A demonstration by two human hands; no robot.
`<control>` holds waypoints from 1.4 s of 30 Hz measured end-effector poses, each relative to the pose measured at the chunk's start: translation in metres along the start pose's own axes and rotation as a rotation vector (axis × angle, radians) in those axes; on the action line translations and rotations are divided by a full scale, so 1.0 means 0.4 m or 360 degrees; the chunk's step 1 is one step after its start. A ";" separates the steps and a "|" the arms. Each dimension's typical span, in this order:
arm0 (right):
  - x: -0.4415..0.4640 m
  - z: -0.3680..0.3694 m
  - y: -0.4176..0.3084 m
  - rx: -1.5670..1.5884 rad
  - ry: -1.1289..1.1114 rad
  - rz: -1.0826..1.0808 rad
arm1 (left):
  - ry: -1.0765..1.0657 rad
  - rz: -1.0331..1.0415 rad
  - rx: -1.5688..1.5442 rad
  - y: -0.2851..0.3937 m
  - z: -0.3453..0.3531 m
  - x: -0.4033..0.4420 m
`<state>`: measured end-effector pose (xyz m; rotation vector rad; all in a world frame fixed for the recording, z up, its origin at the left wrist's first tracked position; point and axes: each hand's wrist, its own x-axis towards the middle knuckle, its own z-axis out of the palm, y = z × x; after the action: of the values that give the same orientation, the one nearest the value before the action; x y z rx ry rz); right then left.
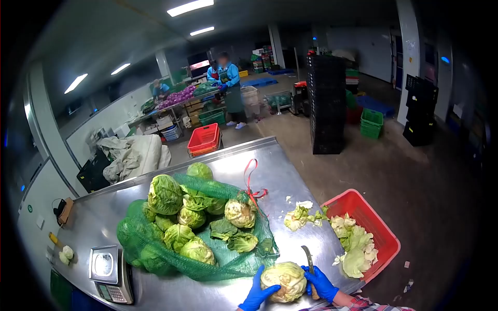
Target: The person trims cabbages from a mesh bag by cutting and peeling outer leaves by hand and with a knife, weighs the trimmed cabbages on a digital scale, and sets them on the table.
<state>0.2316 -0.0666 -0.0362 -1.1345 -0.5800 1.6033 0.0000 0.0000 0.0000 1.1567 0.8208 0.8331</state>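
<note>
My left hand (258,291), in a blue glove, grips the left side of a pale cabbage (285,280) at the front edge of the steel table. On the cabbage's other side my gloved right hand (322,284) is closed on a knife (309,260) with a curved blade that points up and away. The right fingers are also against or very near the cabbage; I cannot tell which. Just beyond lies an open green mesh bag (237,265) with several cabbages (165,195) in and on it, and loose leaves (242,241). A red ribbon (251,181) lies at the bag's edge.
Trimmed leaves (297,216) lie on the steel table (280,166). A red crate (386,249) with leaves stands off its right edge. A scale (110,274) sits at the left. Beyond are stacked black crates (327,103), another red crate (204,139) and co-workers (231,88) by another table.
</note>
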 end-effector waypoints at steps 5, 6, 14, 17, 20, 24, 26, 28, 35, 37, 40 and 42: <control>-0.054 0.075 -0.008 0.0003 0.0094 0.0193 | -0.0059 0.0898 0.1379 0.213 0.041 -0.009; -0.036 0.071 0.008 -0.0102 0.0089 0.0251 | -0.0071 0.0917 0.1410 0.195 0.044 0.009; -0.063 0.002 0.098 -0.0158 0.0087 0.0192 | 0.0580 0.0837 0.1556 0.029 -0.020 0.075; -0.080 -0.050 0.194 -0.0157 0.0008 0.0267 | 0.0575 0.0841 0.1507 0.034 -0.019 0.078; -0.075 -0.066 0.228 -0.0097 0.0064 0.0359 | 0.0577 0.0897 0.1633 0.031 -0.007 0.074; -0.097 -0.027 0.180 -0.0157 0.0043 0.0457 | 0.0525 0.0977 0.1800 0.044 0.023 0.054; -0.094 -0.023 0.171 -0.0233 -0.0008 0.0490 | 0.0500 0.0974 0.1929 0.053 0.038 0.041; -0.102 -0.024 0.163 -0.0097 -0.0073 0.0457 | 0.0530 0.0987 0.1977 0.047 0.044 0.038; -0.094 -0.065 0.197 -0.0062 -0.0180 0.0449 | 0.0506 0.0932 0.1815 0.053 0.036 0.043; -0.103 -0.065 0.205 -0.0480 -0.0213 0.0037 | 0.0511 0.0962 0.1823 0.045 0.030 0.043; -0.097 -0.098 0.257 -0.1116 -0.0316 -0.0768 | 0.0516 0.0972 0.1844 0.042 0.029 0.044; -0.074 -0.111 0.269 -0.0979 -0.0284 -0.0546 | 0.0532 0.0957 0.1855 0.061 0.034 0.039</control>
<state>0.2210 -0.1384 -0.1317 -1.2445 -1.3747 1.2602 0.0159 0.0125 0.0248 2.4138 1.3271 1.0720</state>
